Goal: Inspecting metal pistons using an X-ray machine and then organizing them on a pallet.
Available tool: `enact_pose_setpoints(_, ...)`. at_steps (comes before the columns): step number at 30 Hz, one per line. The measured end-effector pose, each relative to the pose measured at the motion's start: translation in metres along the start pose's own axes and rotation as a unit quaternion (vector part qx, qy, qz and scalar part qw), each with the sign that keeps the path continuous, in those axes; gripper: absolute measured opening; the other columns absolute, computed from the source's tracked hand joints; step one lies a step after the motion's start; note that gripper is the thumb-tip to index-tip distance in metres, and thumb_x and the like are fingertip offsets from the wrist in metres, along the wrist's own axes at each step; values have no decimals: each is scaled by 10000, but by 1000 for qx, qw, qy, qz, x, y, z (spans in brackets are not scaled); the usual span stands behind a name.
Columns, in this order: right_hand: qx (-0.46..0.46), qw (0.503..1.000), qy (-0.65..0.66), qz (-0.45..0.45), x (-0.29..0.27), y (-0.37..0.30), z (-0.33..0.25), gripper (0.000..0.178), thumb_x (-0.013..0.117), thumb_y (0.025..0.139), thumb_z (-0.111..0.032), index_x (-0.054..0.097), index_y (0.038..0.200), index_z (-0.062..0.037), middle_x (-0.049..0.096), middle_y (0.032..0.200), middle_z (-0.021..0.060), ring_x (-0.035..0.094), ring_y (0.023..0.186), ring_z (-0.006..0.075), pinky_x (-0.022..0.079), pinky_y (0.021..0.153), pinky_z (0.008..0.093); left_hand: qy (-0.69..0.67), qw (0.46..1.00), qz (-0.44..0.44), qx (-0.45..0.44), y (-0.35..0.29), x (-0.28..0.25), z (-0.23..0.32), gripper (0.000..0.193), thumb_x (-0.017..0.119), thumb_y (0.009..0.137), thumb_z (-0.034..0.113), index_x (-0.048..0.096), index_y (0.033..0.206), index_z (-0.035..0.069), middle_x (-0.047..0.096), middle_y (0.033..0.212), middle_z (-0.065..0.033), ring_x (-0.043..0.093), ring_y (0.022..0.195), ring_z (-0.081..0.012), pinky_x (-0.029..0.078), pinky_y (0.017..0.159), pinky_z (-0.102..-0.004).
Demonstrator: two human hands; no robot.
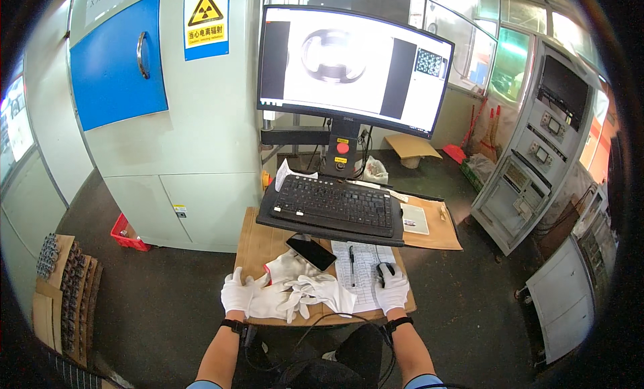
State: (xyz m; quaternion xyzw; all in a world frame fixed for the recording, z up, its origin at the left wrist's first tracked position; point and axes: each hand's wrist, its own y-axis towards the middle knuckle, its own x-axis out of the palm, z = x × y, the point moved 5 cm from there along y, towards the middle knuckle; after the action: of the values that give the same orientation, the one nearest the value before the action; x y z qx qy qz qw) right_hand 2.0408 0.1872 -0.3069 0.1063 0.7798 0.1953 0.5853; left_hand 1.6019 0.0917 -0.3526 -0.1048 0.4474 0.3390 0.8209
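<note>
My right hand (392, 290), in a white glove, rests over a black computer mouse (386, 271), its fingers curved round it. The mouse sits on a printed sheet (365, 292) on a cardboard-topped table (253, 238). A black pen (352, 263) lies on that sheet. At the table's left edge lies my left hand (237, 292), also gloved, its fingers loosely apart and nothing visible in them. It is beside a pile of loose white gloves (315, 292). Behind the pile is a dark smartphone (311, 253).
A black keyboard (335, 204) stands on a raised tray below a monitor (349, 67) showing a grey ring-like picture. At left is a large pale cabinet (181, 134) with a blue door (117, 67). Stacked metal parts (70, 288) stand at lower left, an instrument rack (530, 161) at right.
</note>
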Motion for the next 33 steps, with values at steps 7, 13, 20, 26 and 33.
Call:
enact_pose_setpoints(7,-13,1000,-19,12,8,-1,7,487,707,775,-241,664,1257,-189,591,1302,185,626,1034,384,528,891,483,5,1000,12,13,0,2,-1,488,684,876,357,613,1310,146,650,1185,-184,674,1011,-384,561,848,-466)
enact_pose_setpoints(13,-11,1000,-24,17,9,-1,8,475,698,777,-233,666,1248,-187,590,1306,183,626,1025,388,529,888,482,12,1000,16,9,-1,1,0,483,675,879,373,619,1304,150,653,1178,-177,676,995,-388,563,841,-467)
enact_pose_setpoints(20,2,1000,-8,-1,5,-1,4,471,695,784,-219,647,1250,-166,587,1311,183,613,1074,397,505,954,481,15,1000,10,8,0,1,-1,492,674,880,377,612,1315,155,650,1184,-181,674,1003,-389,561,844,-470)
enact_pose_setpoints(26,-6,1000,-25,6,10,-1,8,493,699,768,-257,663,1256,-196,582,1313,172,615,1043,378,517,906,477,11,1000,5,12,1,2,-2,505,675,881,375,601,1325,145,642,1210,-185,670,1016,-390,558,854,-467)
enact_pose_setpoints(33,-11,1000,-24,10,13,-1,10,505,699,767,-271,659,1267,-204,579,1308,175,614,1041,378,515,909,473,10,1000,6,9,0,0,0,491,672,878,366,611,1312,144,647,1192,-182,666,1021,-389,556,855,-467)
